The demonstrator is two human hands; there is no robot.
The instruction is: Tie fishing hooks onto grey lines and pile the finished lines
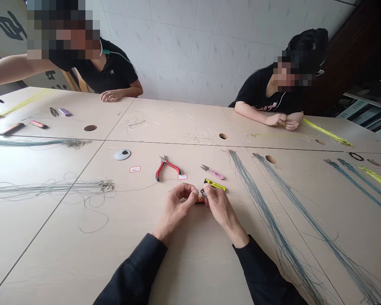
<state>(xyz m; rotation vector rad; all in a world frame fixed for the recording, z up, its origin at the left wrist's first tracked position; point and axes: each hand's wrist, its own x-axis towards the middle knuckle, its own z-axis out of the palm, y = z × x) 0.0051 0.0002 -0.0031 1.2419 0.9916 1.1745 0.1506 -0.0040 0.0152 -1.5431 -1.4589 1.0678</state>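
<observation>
My left hand (180, 204) is closed in a pinch near the middle of the table, at the end of a thin cord (146, 187) that runs in from the left. Just beside it, my right hand (218, 204) is closed on a lighter (200, 200) with a red body and a metal top, partly hidden by the fingers. No flame can be made out. Behind the right hand lies a yellow lighter (216, 185). Red-handled pliers (167, 167) rest open beyond my left hand, and pink thread snips (213, 172) lie farther right.
Grey-green cord bundles lie at left (66, 188) and right (257, 199). A round lid-like disc (122, 154) and a small label (135, 169) sit ahead. Two people in black sit across the table, one person's hands (284, 121) on yellow cord. Holes (271, 159) pierce the tabletop.
</observation>
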